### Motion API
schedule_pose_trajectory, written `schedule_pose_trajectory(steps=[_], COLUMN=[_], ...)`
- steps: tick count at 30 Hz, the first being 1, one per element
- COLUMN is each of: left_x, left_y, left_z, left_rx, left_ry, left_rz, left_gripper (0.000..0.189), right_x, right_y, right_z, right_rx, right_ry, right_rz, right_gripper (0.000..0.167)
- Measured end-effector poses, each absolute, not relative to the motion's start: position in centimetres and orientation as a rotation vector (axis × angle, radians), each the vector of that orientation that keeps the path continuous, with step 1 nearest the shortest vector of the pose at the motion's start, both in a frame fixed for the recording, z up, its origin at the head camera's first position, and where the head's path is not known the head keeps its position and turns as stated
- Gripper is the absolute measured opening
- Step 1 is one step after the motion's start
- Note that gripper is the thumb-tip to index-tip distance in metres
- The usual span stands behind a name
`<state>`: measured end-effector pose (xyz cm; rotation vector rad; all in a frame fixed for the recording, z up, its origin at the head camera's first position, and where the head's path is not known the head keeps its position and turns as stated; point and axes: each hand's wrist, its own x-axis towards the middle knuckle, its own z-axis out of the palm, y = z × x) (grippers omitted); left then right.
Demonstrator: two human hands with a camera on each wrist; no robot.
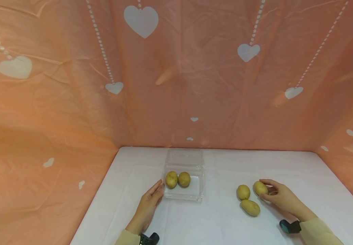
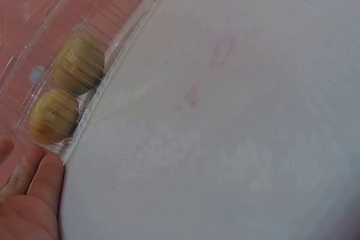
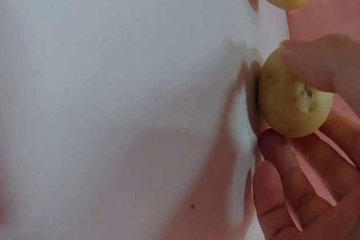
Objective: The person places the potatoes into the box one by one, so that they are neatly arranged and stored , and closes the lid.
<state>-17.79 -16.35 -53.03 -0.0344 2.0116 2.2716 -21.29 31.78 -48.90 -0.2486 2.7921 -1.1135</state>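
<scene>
A clear plastic clamshell box (image 1: 201, 190) lies with its lid raised back, and two potatoes (image 1: 184, 179) sit side by side in its left part. My left hand (image 1: 148, 203) is at the box's left side, its nearly straight fingertips touching the wall; the left wrist view shows the fingers (image 2: 46, 181) at the box's corner. Over to the right, my right hand (image 1: 282, 197) pinches a potato (image 3: 295, 96) between thumb and fingers, low at the tabletop. Just left of that hand lie two more potatoes, a rounder one (image 1: 243, 192) and a longer one (image 1: 250, 208).
Under everything is a white-covered table (image 1: 219, 221). An orange curtain (image 1: 213, 85) with pale hearts rises behind it and along both sides. Each wrist carries a dark strapped device, such as the right one (image 1: 290, 226).
</scene>
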Motion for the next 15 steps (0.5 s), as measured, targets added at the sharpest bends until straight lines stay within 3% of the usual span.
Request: schedule_pose_trajectory(steps=[15], left_x=[-17.65], left_y=[-16.43], left_z=[-52.95], left_rx=[-0.020], left_ry=[2.008], left_rz=[2.271], left_gripper=[0.058], right_x=[-21.69], right_y=[31.32], right_z=[-49.08], right_rx=[-0.173], right_ry=[2.827], right_rz=[-1.096], right_gripper=[0.064])
